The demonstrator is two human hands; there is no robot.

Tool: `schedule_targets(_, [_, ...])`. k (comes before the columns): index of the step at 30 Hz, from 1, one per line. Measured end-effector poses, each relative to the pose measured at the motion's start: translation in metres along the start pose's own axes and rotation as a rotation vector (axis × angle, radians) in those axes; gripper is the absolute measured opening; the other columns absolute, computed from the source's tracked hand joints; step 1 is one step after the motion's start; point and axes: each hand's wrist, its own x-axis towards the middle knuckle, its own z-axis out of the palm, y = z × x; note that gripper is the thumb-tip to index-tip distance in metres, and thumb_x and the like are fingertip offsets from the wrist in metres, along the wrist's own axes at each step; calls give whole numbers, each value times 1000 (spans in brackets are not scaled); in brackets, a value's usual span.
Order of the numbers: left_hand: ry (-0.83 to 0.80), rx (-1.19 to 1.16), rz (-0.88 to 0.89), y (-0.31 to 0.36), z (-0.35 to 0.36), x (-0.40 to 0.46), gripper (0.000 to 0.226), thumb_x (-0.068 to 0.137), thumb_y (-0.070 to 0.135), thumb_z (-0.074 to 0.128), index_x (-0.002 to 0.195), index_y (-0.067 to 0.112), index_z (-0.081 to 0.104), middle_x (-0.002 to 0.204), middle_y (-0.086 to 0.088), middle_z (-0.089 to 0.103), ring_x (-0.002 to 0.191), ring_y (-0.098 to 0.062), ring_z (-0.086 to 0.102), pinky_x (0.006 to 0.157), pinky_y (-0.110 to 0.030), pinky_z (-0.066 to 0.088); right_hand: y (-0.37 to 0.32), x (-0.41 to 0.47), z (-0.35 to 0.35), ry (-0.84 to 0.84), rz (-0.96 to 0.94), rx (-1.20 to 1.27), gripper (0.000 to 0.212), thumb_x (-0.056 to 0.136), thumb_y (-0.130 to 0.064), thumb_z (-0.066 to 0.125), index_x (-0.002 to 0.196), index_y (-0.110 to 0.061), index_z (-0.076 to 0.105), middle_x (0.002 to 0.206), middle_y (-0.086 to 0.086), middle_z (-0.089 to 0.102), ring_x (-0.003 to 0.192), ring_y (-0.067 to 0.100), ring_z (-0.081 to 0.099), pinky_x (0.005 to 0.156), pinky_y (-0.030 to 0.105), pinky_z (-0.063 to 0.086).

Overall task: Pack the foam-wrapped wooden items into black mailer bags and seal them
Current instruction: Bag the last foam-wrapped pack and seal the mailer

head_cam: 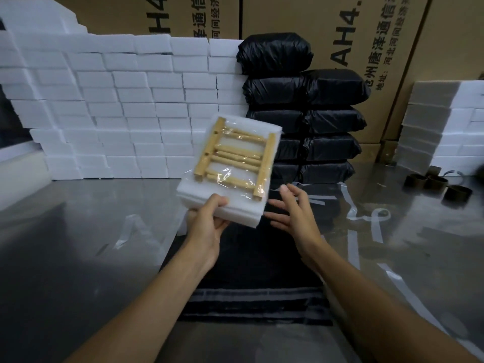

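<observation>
Two hands, the left hand (207, 226) and the right hand (293, 213), are showing above one flat black mailer bag (256, 271) lying on the steel table (78, 231). One foam-wrapped wooden item (230, 166) is being held up, while about nine filled black bags (303, 119) are standing stacked behind. Four dark tape cores (434, 186) are sitting at right; the white foam blocks (117, 108) are stacking too densely to count.

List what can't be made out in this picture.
Head view only:
- Mailer bags: far end hidden under the foam-wrapped wooden item and both hands.
- Left hand: fingers under the foam, hidden.
- Cardboard boxes: print cut off by the top edge.
- Dark rolls: too small to identify.
</observation>
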Motion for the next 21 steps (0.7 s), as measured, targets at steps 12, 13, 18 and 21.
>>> schedule_targets(12, [-911,1488,-149,13,-16,0,72,65,53,85,128,48,50,141,11,50,132,-10,45,115,-43,35,-33,-43,-54,-77,322,807,55,74,-43,68,119,-12,68,108,11,70,85,30,70,74,38,59])
schedule_targets(13, [-947,1654,-178,11,-24,3,78,66,63,80,133,57,42,153,20,31,143,-6,25,121,-47,17,-34,-44,-60,-62,334,803,54,75,-45,68,119,-13,68,109,10,70,84,30,71,73,38,59])
schedule_targets(18, [-846,1833,-33,-14,-34,2,85,68,88,47,143,63,20,159,29,0,145,3,-10,114,-53,-21,-36,-46,-71,-35,334,838,60,77,-50,69,126,-16,65,111,7,70,86,29,71,73,38,59])
schedule_targets(21, [-772,1801,74,-18,-29,-1,85,65,86,46,143,56,31,160,23,10,148,-1,0,117,-55,-14,-38,-47,-69,-75,344,811,60,76,-53,70,124,-17,66,113,7,69,88,30,71,74,38,59])
